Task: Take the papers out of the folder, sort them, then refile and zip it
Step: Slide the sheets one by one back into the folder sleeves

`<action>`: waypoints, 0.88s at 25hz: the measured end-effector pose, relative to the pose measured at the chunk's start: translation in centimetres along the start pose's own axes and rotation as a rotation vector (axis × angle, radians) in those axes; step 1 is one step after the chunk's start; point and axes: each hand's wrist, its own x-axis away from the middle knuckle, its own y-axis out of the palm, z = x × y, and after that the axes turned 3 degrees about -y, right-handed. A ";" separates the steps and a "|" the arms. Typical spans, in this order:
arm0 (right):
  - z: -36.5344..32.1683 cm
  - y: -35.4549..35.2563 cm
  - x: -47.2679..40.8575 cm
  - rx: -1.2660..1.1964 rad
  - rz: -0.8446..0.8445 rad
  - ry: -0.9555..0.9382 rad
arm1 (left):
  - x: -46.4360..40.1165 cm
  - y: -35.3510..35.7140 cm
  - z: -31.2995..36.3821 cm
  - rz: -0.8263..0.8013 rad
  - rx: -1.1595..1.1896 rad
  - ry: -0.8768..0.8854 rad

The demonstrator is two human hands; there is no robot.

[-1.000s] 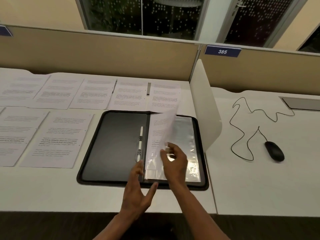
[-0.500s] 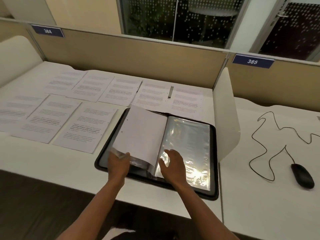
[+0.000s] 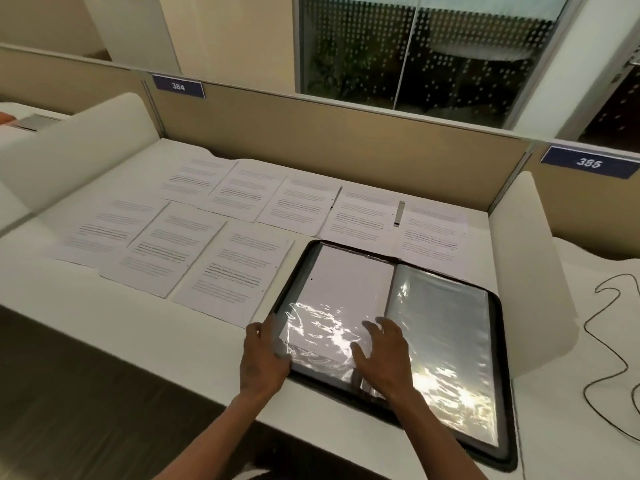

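A black zip folder (image 3: 504, 403) lies open on the white desk (image 3: 166, 344). On its left half lies a clear plastic sleeve with a white sheet (image 3: 343, 292) inside it. Empty glossy sleeves (image 3: 446, 341) cover the right half. My left hand (image 3: 263, 358) grips the near left edge of the turned sleeve. My right hand (image 3: 384, 355) lies flat with spread fingers on the sleeve near the spine. Several printed papers (image 3: 239, 268) lie in two rows on the desk, left of and behind the folder.
A small binder strip (image 3: 400, 213) lies on the papers at the back. White curved dividers (image 3: 530, 271) stand on both sides of the desk. A beige partition with number plates 384 and 385 runs behind. A black cable (image 3: 609, 344) lies on the neighbouring desk at the right.
The sleeve with the sheet has been turned over from the right half to lie flat on the left half. My right hand moved onto it. The view swung left.
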 end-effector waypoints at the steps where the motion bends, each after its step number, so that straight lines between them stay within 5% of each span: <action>1: -1.6 0.5 -1.3 -0.008 -0.004 -0.032 | -0.8 -0.5 -0.7 0.001 -0.025 0.031; 11: -16.7 3.1 -15.7 0.083 0.011 -0.324 | -14.3 -11.4 -2.7 0.200 -0.200 0.322; 22: -24.3 1.6 -24.8 0.225 -0.031 -0.577 | -21.4 -19.4 -3.9 0.368 -0.411 0.234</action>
